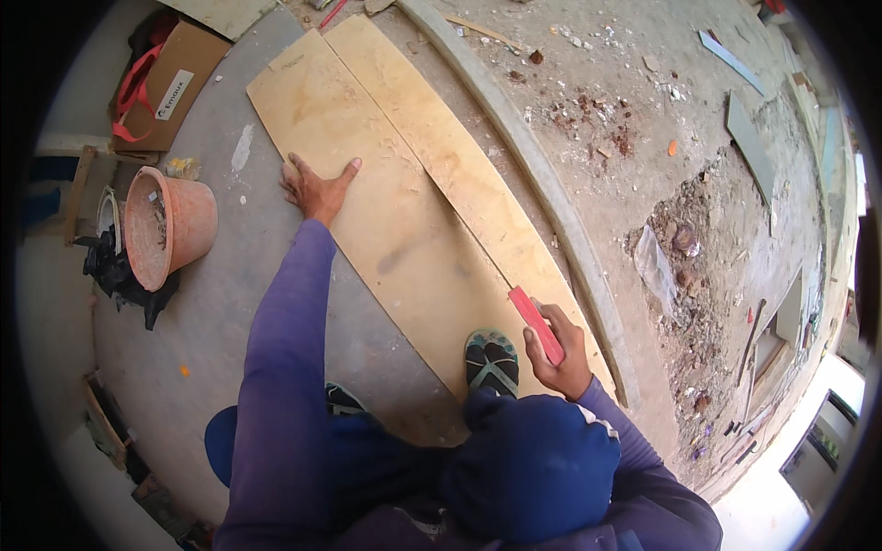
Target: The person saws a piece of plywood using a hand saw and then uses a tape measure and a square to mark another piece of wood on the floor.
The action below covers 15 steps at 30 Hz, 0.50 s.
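Note:
A large tan plywood sheet (367,174) lies on the ground in front of me, with a long dark line running lengthwise through it and pale shavings along part of that line. My left hand (319,188) presses on the sheet's left edge, fingers spread and thumb out. In my right hand (565,354) is a red-handled tool (537,326), gripped low near the sheet's right edge. Its far end meets the dark line; the exact kind of blade cannot be made out. My sandalled foot (491,362) stands on the near part of the sheet.
An orange bucket (193,225) lies tilted at left beside a black plastic bag (119,275). Behind it stands a cardboard box (175,87) with a red strap. A curved concrete curb (524,138) borders the sheet's right side. Rubble (684,243) and a grey board (751,147) lie beyond.

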Available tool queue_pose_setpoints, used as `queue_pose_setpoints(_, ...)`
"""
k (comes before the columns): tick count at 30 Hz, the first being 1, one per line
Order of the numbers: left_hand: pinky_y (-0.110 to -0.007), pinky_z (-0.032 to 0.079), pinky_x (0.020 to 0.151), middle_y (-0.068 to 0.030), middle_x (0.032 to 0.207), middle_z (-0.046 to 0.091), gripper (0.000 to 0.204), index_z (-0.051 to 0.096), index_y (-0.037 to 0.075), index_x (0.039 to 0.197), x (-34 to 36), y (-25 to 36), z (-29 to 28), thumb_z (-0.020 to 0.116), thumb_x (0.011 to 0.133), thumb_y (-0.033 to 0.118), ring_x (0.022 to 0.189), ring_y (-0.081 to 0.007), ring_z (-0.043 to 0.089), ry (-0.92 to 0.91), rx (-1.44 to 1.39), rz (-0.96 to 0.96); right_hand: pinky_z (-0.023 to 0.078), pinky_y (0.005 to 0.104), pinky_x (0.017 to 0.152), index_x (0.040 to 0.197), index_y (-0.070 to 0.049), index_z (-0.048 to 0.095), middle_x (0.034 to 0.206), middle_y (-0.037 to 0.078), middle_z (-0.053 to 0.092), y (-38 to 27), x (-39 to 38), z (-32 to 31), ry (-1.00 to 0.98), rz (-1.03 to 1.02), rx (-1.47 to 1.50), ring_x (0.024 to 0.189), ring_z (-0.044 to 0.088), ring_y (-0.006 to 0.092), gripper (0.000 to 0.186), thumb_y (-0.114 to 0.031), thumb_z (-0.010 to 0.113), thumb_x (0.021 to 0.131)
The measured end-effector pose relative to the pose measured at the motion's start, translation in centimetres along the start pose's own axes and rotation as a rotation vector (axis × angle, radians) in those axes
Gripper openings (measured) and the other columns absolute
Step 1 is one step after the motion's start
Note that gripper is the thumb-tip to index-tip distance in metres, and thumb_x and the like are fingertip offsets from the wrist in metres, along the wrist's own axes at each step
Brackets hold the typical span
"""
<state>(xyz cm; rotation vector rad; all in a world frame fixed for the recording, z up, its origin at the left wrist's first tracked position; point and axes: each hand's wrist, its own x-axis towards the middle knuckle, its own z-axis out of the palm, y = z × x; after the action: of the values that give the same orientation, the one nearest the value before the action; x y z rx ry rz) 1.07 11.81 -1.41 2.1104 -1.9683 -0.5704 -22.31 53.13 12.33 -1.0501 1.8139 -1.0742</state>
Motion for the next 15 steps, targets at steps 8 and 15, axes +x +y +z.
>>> queue_pose_setpoints(8,-0.063,0.004,0.133,-0.0332,0.176,0.011,0.148,0.010,-0.004,0.172,0.3,0.1,0.0,0.087,0.074,0.077,0.164,-0.0539,0.003,-0.009,0.009,-0.008,0.058,0.0370,0.069,0.127,0.004,0.063,0.091,0.024,0.074,1.1,3.1,2.5,0.032,-0.043,0.018,0.075,0.079,0.0323,0.035,-0.012,0.075,0.098)
queue_pose_setpoints(15,-0.063,0.006,0.133,-0.0341,0.175,0.014,0.149,0.011,-0.005,0.172,0.0,0.0,0.0,0.086,0.073,0.079,0.164,-0.0541,0.005,0.018,0.029,0.012,0.059,0.0305,0.072,0.128,0.006,0.064,0.095,0.022,0.076,-0.4,-3.0,-1.3,0.020,0.030,-0.049,0.076,0.079,0.0285,0.034,-0.007,0.073,0.098)
